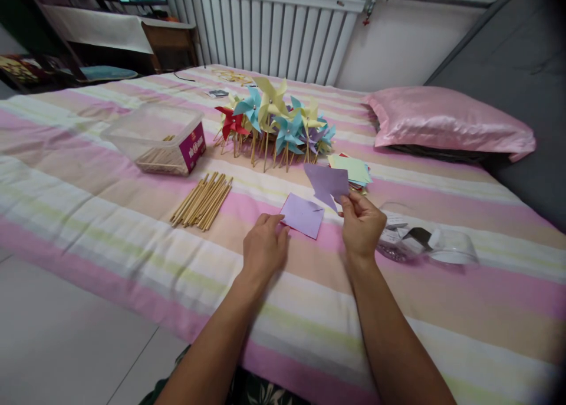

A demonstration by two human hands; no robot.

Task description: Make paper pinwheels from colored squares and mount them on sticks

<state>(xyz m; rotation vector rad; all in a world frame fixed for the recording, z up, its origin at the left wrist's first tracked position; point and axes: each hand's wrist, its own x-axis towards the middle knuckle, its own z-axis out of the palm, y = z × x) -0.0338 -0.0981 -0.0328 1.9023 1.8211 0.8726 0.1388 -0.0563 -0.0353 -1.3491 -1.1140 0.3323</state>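
Note:
My right hand (pixel 362 223) pinches a purple paper piece (pixel 329 181) by its lower right corner and holds it above the bed. Cuts run into this piece, and one pointed flap hangs down. On the bedspread, closer to my left, lies a small stack of light purple paper squares (pixel 303 215) with a reddish edge showing beneath. The thumb and forefinger of my left hand (pixel 265 244) are closed at the stack's left corner. Just behind the raised piece, a pile of coloured paper squares (pixel 351 170) shows pale green on top.
Several paper pinwheels (pixel 274 119) on sticks stand bunched at the back. Bamboo sticks (pixel 202 201) lie at left, before a clear plastic box (pixel 154 140) holding more sticks. Right of my right hand are plastic packets (pixel 402 240) and a clear cup (pixel 453 247). A pink pillow (pixel 446 122) lies far right.

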